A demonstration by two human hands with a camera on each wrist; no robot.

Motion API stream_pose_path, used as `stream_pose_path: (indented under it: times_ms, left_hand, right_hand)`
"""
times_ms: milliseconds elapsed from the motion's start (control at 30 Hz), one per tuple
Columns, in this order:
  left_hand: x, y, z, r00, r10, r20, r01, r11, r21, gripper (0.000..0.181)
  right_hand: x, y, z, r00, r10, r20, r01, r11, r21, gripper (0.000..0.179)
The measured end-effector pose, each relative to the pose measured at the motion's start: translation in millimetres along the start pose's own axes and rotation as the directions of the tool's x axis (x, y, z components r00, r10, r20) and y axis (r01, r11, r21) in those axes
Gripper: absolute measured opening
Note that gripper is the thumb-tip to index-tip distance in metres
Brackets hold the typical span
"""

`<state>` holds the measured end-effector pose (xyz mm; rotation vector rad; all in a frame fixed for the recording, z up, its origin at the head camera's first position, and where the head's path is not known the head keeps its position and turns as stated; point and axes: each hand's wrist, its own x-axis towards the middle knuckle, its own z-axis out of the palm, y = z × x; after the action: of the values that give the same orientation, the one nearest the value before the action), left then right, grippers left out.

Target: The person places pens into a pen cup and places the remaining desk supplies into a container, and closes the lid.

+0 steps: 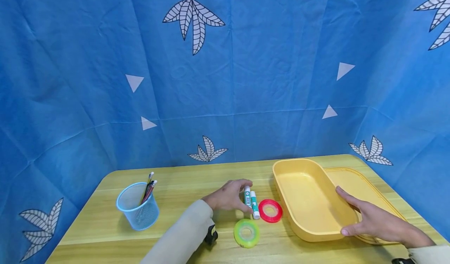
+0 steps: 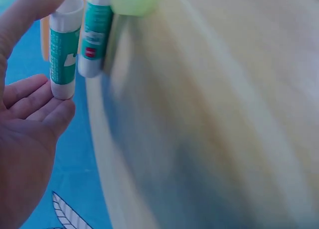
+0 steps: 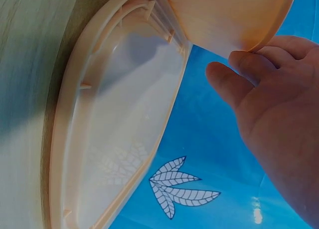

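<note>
My left hand (image 1: pixel 230 195) pinches a green-and-white glue stick (image 1: pixel 247 196) end to end, thumb on one end and fingertips on the other. The left wrist view shows this grip on the glue stick (image 2: pixel 65 50) closely. Right beside it is a second glue stick (image 1: pixel 254 205). On the right, my right hand (image 1: pixel 377 219) holds the side of a yellow plastic box (image 1: pixel 309 193), fingers and thumb spread along its rim. The box has nothing in it. Its yellow lid (image 1: pixel 355 178) lies partly under the box's right side; the right wrist view shows the lid (image 3: pixel 124 104) with its raised edge.
A red tape roll (image 1: pixel 261 211) lies between the glue sticks and the box, with a green-yellow tape roll (image 1: pixel 237 236) nearer me. To the left, a light blue mesh pen cup (image 1: pixel 140 217) holds several pencils. A blue patterned cloth (image 1: pixel 263 80) hangs behind the wooden table (image 1: pixel 105 232).
</note>
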<state>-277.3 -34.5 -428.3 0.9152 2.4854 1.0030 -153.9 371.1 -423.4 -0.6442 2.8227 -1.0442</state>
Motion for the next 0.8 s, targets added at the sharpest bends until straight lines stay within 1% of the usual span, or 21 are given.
stream_pose_path:
  times_ms: [167, 333, 433, 633, 800]
  left_hand:
    - [6.2, 12.5, -3.8, 0.999, 0.05, -0.016, -0.05, 0.998, -0.036, 0.082]
    - [12.5, 24.8, -4.4, 0.997, 0.079, -0.022, -0.081, 0.994, -0.079, 0.083]
    - [16.1, 33.2, -2.9, 0.995, 0.1, -0.019, -0.101, 0.992, -0.073, 0.084]
    - [26.3, 51.7, 5.8, 0.989, 0.151, -0.002, -0.151, 0.986, -0.072, 0.084]
    - [34.6, 63.6, 16.1, 0.988, 0.155, 0.009, -0.155, 0.987, -0.045, 0.082]
  right_hand:
    - [-0.1, -1.1, 0.0, 1.0, 0.005, 0.001, -0.005, 1.0, -0.002, 0.095]
    - [0.6, -0.8, -0.9, 1.0, 0.006, 0.014, -0.006, 1.0, 0.005, 0.095]
    - [0.8, -0.3, -1.8, 1.0, 0.005, 0.019, -0.005, 1.0, 0.003, 0.096]
    - [-1.2, 0.4, -2.6, 1.0, 0.004, 0.009, -0.004, 1.0, -0.013, 0.095]
    - [-0.7, -0.3, -1.6, 1.0, -0.015, 0.011, 0.015, 1.0, 0.002, 0.096]
